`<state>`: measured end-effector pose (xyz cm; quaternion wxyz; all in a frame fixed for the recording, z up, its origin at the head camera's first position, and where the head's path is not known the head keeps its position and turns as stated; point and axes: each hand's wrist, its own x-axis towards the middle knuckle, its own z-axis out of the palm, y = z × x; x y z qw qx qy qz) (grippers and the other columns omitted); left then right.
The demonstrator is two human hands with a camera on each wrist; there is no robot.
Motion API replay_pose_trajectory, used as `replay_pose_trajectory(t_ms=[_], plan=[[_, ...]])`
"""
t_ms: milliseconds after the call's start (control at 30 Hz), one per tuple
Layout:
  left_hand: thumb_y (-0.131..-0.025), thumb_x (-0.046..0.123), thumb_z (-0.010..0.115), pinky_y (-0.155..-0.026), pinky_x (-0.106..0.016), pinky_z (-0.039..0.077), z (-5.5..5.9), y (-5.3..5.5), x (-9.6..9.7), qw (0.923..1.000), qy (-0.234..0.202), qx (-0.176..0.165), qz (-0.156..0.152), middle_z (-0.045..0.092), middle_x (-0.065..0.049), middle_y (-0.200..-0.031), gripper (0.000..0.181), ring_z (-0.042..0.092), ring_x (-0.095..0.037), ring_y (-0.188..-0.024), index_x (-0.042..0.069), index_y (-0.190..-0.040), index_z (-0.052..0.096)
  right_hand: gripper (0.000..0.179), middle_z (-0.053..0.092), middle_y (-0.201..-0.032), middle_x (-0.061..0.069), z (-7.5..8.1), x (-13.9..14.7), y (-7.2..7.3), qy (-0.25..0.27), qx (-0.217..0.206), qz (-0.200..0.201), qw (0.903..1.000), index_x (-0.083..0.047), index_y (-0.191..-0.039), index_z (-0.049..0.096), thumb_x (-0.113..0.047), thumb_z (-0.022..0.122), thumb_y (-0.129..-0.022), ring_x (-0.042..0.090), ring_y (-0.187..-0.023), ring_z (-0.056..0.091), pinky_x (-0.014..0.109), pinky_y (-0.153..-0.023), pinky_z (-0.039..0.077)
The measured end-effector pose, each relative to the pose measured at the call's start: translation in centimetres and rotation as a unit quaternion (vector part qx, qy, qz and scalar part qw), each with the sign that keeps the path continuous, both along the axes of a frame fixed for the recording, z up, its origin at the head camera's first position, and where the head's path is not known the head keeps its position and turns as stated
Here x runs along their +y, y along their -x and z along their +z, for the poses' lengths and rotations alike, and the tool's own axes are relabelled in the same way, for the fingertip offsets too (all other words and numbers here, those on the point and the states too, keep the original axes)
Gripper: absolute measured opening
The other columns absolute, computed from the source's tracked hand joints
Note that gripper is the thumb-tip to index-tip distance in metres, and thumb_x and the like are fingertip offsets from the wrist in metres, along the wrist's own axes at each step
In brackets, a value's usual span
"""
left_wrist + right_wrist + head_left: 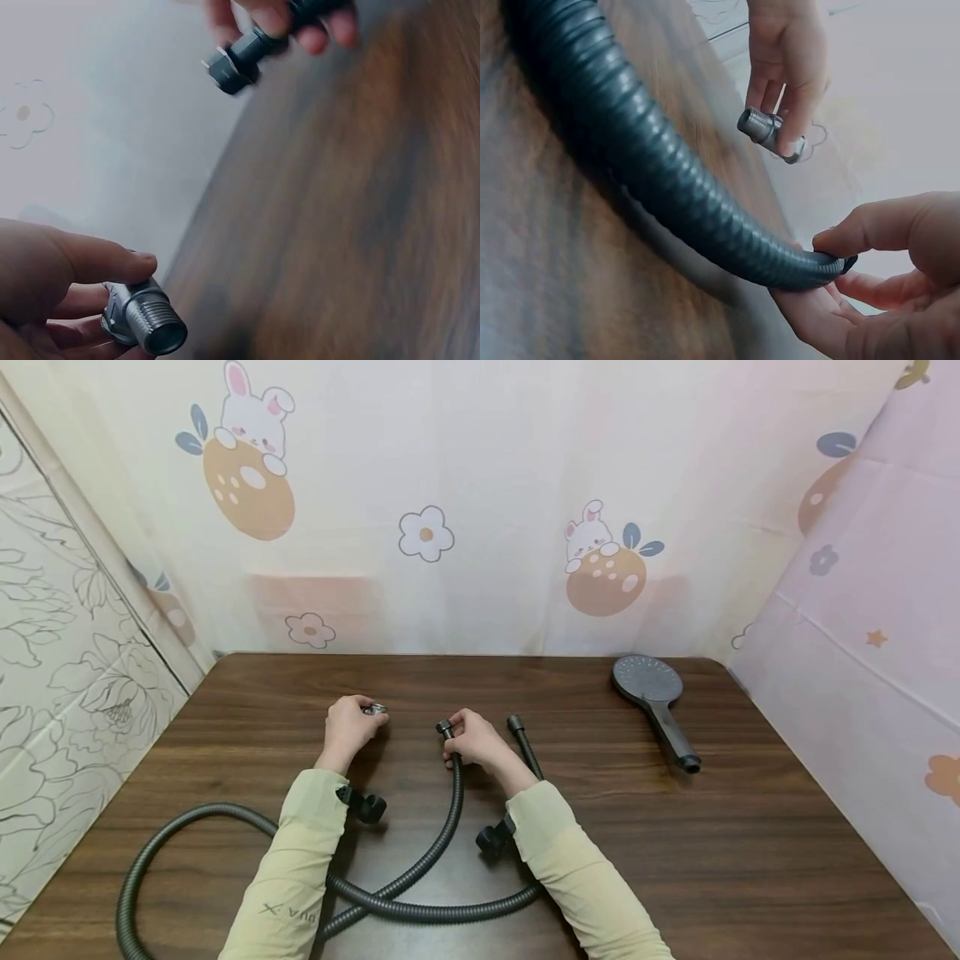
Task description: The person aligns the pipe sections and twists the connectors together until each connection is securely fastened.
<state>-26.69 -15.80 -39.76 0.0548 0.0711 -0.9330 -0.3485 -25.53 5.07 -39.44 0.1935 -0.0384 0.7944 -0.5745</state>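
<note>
My left hand (348,731) pinches a small metal threaded fitting (154,319) between thumb and fingers, its threaded mouth pointing toward the right hand. The right hand (477,743) grips a dark ribbed shower hose (454,806) just below its end. Above those fingers the hose's hex nut (231,71) sticks out. A gap separates nut and fitting, both held over the back half of the table. In the right wrist view the hose (697,202) curves large across the picture into the fingers.
The hose loops and crosses itself on the wooden table (750,860), passing under both forearms. Its other end (515,724) lies just right of the right hand. A grey hand shower (651,683) lies at the back right. A patterned curtain (495,602) hangs behind the table.
</note>
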Motion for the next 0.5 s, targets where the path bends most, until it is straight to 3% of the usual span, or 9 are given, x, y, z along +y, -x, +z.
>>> replay_pose_trajectory(t_ms=[200, 500], plan=[[-0.079, 0.026, 0.066, -0.081, -0.045, 0.045, 0.4, -0.3, 0.4, 0.9998, -0.02, -0.005, 0.003, 0.063, -0.018, -0.105, 0.036, 0.057, -0.034, -0.095, 0.003, -0.108, 0.065, 0.038, 0.052, -0.101, 0.021, 0.5, 0.2, -0.7, 0.03, -0.018, 0.011, 0.9993, 0.004, -0.121, 0.039, 0.006, 0.051, -0.086, 0.024, -0.073, 0.058, 0.04, -0.068, 0.053], [-0.078, 0.026, 0.068, -0.077, -0.041, 0.046, 0.4, -0.7, 0.9, 0.998, -0.062, 0.002, 0.014, 0.065, -0.016, -0.101, 0.032, 0.059, -0.031, -0.092, 0.004, -0.101, 0.066, 0.03, 0.058, -0.088, 0.013, -0.4, -0.1, -0.5, 0.039, -0.02, 0.013, 0.999, 0.001, -0.115, 0.043, -0.014, 0.053, -0.091, 0.016, -0.064, 0.054, 0.028, -0.057, 0.05]])
